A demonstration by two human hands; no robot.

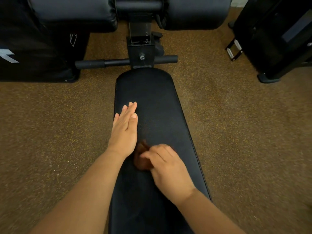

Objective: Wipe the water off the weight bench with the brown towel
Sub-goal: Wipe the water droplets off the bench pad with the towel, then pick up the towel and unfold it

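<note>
Both my hands are down on the bench (157, 98), the black padded seat running away from me up the middle of the view. My left hand (125, 130) lies flat near the pad's left edge, fingers straight and pressed together, thumb tucked alongside, holding nothing; the palm rests on the vinyl with the little finger just at the edge. Just right of its wrist sits the towel (141, 157), a small brown bunch, blurred, lying on the pad between my two hands. My right hand (166, 168) is on it, fingers curled over the cloth's right side and gripping it; how much cloth is tucked under the palm I cannot tell. A faint duller, speckled patch shows on the pad just ahead of the towel, beside my left thumb; whether it is water I cannot say for sure.

On the far left stands a black bag (33, 48) with white markings on the brown speckled floor (50, 132); it looks shut, so its contents are hidden. Beyond the pad's rounded end a crossbar (118, 61) runs left and right through an upright post (141, 46) with numbers on it, and two black roller pads (72, 12) sit above. On the far right is a black machine frame (273, 39).
</note>
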